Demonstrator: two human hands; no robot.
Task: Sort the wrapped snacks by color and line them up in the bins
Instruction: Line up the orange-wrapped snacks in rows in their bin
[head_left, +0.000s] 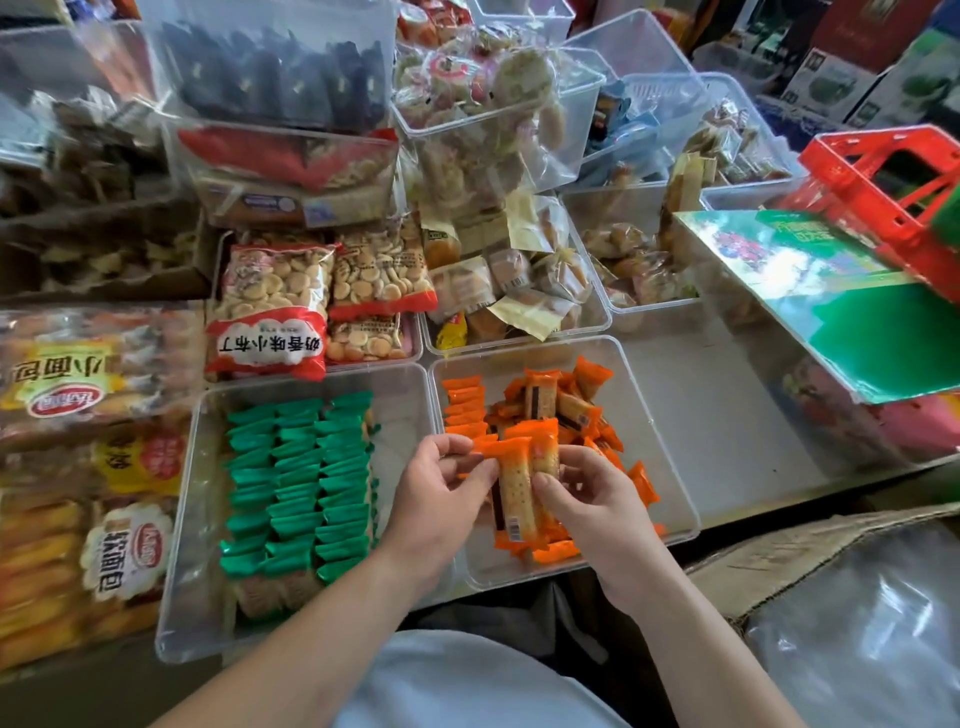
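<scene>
I'm holding a couple of orange snack packs (519, 488) between both hands, right over the right clear bin (660, 431). My left hand (441, 493) is pinching their top end and my right hand (587, 499) is curling thumb and fingers round the side. In that bin a short orange row (465, 410) is sitting along the left wall, with a loose orange pile (561, 405) beside it. The left clear bin (400, 415) is holding green packs (301, 483) in three neat columns.

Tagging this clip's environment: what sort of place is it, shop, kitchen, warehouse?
Probably a snack shop or market stall. Clear bins of wrapped snacks fill most of the view, retail bags of small biscuits lie among them, and a red shopping basket sits at the right.
</scene>
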